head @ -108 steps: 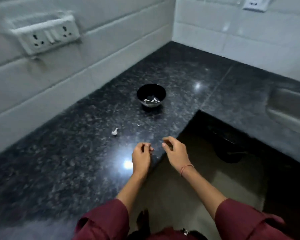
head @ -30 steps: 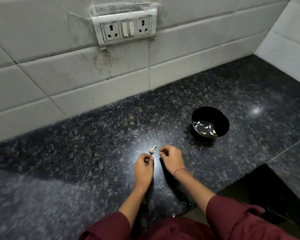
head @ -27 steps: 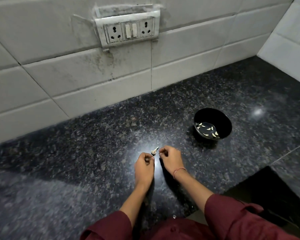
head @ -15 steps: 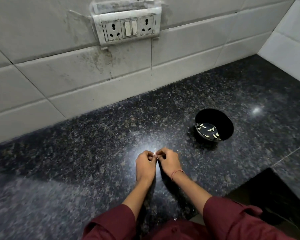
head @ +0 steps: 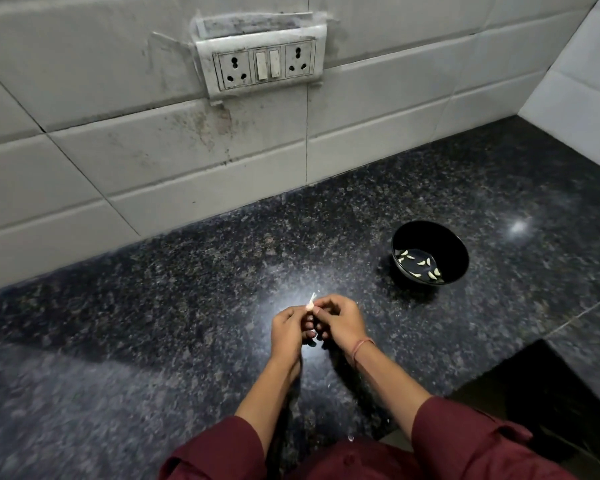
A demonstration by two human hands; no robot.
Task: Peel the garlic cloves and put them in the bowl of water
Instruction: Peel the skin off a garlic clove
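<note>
Upper centre: one wall plate (head: 261, 64) with two sockets and two switches. Lower centre: left hand (head: 288, 329) and right hand (head: 340, 322), apart a second ago, now touching, fingertips of both pinching one garlic clove (head: 311, 302) above the black counter (head: 153, 323). Right of centre: one black bowl (head: 455, 244) of water, unmoved, about eight peeled cloves (head: 421, 263) inside.

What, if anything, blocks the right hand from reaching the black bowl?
Likely nothing, so yes: only bare counter lies between the right hand and the bowl to its right. It and the left hand pinch a garlic clove, though.
</note>
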